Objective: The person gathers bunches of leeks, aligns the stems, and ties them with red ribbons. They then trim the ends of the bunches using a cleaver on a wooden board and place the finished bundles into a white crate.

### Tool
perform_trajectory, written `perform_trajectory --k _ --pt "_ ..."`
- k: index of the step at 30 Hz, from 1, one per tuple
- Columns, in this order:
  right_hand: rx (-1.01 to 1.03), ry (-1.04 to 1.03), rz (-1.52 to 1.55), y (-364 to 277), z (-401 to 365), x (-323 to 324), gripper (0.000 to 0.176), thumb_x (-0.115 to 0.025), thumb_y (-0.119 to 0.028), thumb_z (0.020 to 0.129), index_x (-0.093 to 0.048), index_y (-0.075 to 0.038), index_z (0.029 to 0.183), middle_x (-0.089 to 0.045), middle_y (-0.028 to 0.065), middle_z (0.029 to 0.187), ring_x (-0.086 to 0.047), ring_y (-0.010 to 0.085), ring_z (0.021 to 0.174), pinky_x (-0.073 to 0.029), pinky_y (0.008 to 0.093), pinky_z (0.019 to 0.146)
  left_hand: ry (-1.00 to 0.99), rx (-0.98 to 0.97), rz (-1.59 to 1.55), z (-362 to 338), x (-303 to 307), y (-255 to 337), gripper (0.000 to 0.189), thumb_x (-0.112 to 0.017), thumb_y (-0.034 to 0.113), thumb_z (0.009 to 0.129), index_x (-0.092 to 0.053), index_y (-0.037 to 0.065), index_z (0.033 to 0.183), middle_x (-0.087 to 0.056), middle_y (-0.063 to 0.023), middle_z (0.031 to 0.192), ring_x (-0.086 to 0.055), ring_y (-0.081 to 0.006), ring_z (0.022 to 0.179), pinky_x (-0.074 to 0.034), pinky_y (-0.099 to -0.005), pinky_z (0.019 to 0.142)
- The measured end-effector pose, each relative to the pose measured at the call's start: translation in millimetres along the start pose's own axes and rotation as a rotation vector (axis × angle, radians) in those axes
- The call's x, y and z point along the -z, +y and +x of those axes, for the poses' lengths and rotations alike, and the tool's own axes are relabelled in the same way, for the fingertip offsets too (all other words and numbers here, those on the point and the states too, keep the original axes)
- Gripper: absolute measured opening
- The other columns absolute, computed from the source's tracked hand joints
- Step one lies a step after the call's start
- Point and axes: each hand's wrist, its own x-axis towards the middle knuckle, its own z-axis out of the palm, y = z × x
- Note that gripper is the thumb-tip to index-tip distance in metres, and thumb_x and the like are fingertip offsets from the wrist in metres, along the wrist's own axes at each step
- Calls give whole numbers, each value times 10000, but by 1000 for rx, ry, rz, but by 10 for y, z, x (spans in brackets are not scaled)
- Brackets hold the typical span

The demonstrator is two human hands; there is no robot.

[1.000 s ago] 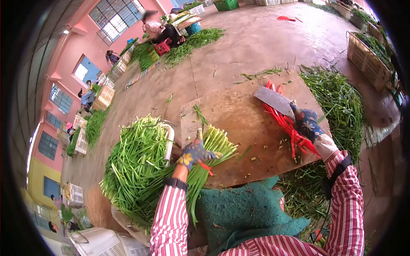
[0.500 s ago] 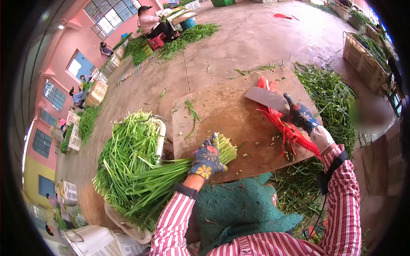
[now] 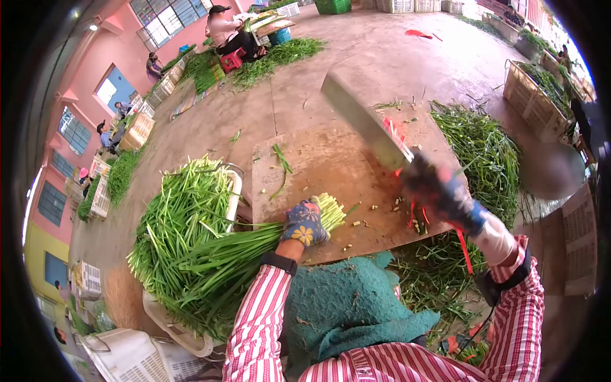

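Note:
My left hand (image 3: 304, 224), in a dark flowered glove, is closed round a bunch of garlic chives (image 3: 332, 212) near its pale cut ends. Those ends rest over the near edge of a wooden board (image 3: 312, 153), while the long green leaves trail left. My right hand (image 3: 442, 194), gloved and blurred, grips a broad-bladed knife (image 3: 366, 121) raised above the board, blade pointing up and left. Partly hidden behind that hand are red plastic strips (image 3: 466, 251). Small cut stem pieces (image 3: 356, 223) lie scattered on the board.
Left of the board, more chives (image 3: 181, 216) heap over a white basket (image 3: 237, 197). Loose green trimmings (image 3: 477, 159) cover the floor on the right. A teal cloth (image 3: 350, 299) covers my lap. Farther off, a person (image 3: 226, 35) sits among greens, and crates (image 3: 538, 99) stand at right.
My right hand has lifted the knife off the red strips and swung the blade tip up and away. My left hand keeps its hold on the chives; the view has shifted slightly.

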Motion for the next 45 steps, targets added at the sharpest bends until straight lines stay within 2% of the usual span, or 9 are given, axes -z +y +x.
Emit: perform_trajectory --k 3,5,19,22,33,37,40,43,45 --pt "-212 -121 173 619 -40 61 307 -516 -334 859 -495 -103 1060 -575 42 873 -554 154 839 -443 303 695 -95 31 -33 -27 96 45 597 -675 269 588 -457 68 1107 -557 -117 1054 -566 -268 982 -456 -427 788" --pt "155 -125 -1337 255 -430 -495 239 -525 -266 846 -493 -94 1008 -571 68 720 -586 188 674 -454 336 581 -54 26 -63 -33 32 30 571 -675 267 585 -470 78 1083 -561 -112 1037 -567 -274 973 -458 -417 776" --pt "-186 -33 -265 976 -480 -322 302 -364 -401 896 -477 -123 866 -477 -29 617 -421 69 501 -364 217 460 61 -10 -160 59 -213 -60 534 -653 268 595 -479 80 1063 -555 -117 1020 -566 -273 944 -448 -426 740" --pt "-335 -40 -825 494 -546 -666 288 -387 -395 890 -485 -126 868 -454 -42 612 -421 53 523 -351 212 463 45 -47 -116 60 -200 -74 543 -663 280 595 -477 91 1069 -555 -118 1018 -574 -277 925 -455 -423 728" --pt "-460 -75 -527 776 -428 -428 331 -386 -425 883 -492 -123 800 -451 -19 540 -396 80 405 -296 217 370 55 -14 -136 -20 -71 -43 460 -649 273 637 -525 114 1050 -566 -101 1021 -589 -255 911 -480 -386 692" --pt "-550 -68 -1001 312 -495 -929 329 -365 -419 888 -495 -126 812 -457 -8 544 -397 101 396 -306 229 364 92 -12 -61 24 -174 -22 399 -624 257 660 -540 120 1026 -571 -96 1005 -597 -250 883 -480 -376 670" --pt "-4 -298 -1246 672 -324 -601 369 -328 -456 885 -495 -132 833 -458 0 549 -386 111 376 -302 240 339 165 -46 -97 91 -321 -63 405 -657 245 604 -538 127 972 -596 -99 921 -613 -244 824 -485 -368 642" --pt "-697 -95 -447 743 -191 -674 381 -312 -472 882 -493 -137 861 -474 12 569 -409 121 394 -331 245 352 236 -45 -54 104 -368 -64 337 -692 243 558 -589 132 859 -617 -101 841 -623 -247 750 -485 -371 611" --pt "-645 -78 -569 745 -81 -908 407 -341 -508 866 -497 -136 921 -491 17 598 -447 118 424 -355 250 362 238 -38 16 118 -347 -34 268 -702 247 553 -620 142 784 -625 -97 793 -626 -250 725 -486 -372 602"
